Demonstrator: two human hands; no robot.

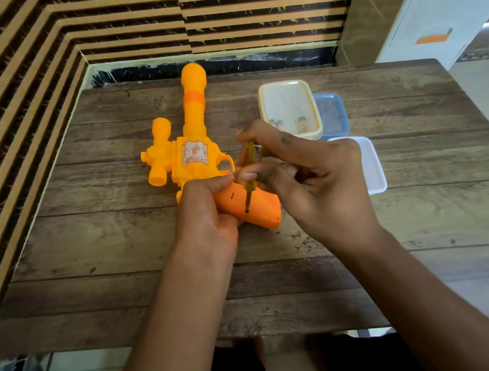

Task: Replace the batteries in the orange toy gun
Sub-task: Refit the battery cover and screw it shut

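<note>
**A:** What's the setting from the head view?

**B:** A dark wood-plank counter (pixel 127 292) stands in a corner. The slatted wall (pixel 36 56) behind it and to its left is striped tan and black.

**A:** And where is the toy?

**B:** The orange toy gun (pixel 193 157) lies on its side near the middle of the counter. Its long barrel points away toward the far wall, its scope sits to the left, and a pale sticker faces up on the body. The darker orange grip (pixel 260 214) angles back toward the person.

**A:** How are the hands placed?

**B:** They are close together over the grip. The left hand (pixel 207 217) is wrapped round the grip from the near side, with its fingertips on top by the trigger guard. The right hand (pixel 313 177) pinches a screwdriver (pixel 250 178) with a yellow handle. Fingers and thumb are curled round the handle.

**A:** Where is the tip?

**B:** The dark shaft slants down and the tip rests on the grip at a small dark spot. It looks like a screw hole, but it is too small to be sure.

**A:** Anything else on the counter?

**B:** To the right, beyond the hands, sits a cream box (pixel 289 109) with a clear lid. A blue box (pixel 333 112) touches its right side and is partly tucked behind it. A white tray (pixel 373 166) lies nearer, with its left part hidden by the right hand.
</note>
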